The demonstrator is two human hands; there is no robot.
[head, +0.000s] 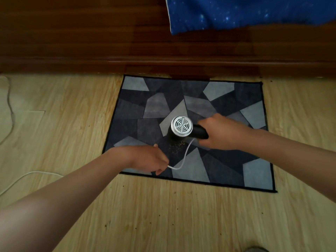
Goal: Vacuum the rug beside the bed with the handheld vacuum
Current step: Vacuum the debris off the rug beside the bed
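**Desk:** Grey-and-navy rug [254, 99] beside the dark wooden bed [163, 51]. Where on it is the handheld vacuum [181, 127]?

**Photographer:** Near the rug's middle, a little toward its near edge. It stands nose-down with its silver rear grille facing up at the camera. Its long axis is close to upright, and the black handle runs out toward the rug's right edge.

**Desk:** Who holds it?

**Photographer:** The right hand [223, 132], its fingers [204, 143] clamped round the handle. The left hand [145, 157] hangs over the rug's near-left part. Its fingers [161, 170] are pinched together on the white cord [183, 157], which loops from there up to the handle.

**Desk:** And the dirt?

**Photographer:** A patch of brown crumbs [177, 147] lies on a dark panel of the rug. It sits just on the near-edge side of the nozzle, between the vacuum and the cord's loop. The nozzle mouth is hidden under the body, so I cannot tell whether it touches the pile.

**Desk:** So the coming move?

**Photographer:** By my reading, a short pull toward the rug's near edge, straight onto the crumbs. The right hand is the one placed to do it. The left hand probably only needs to hold the slack off the patch, since the loop hangs just beside it.
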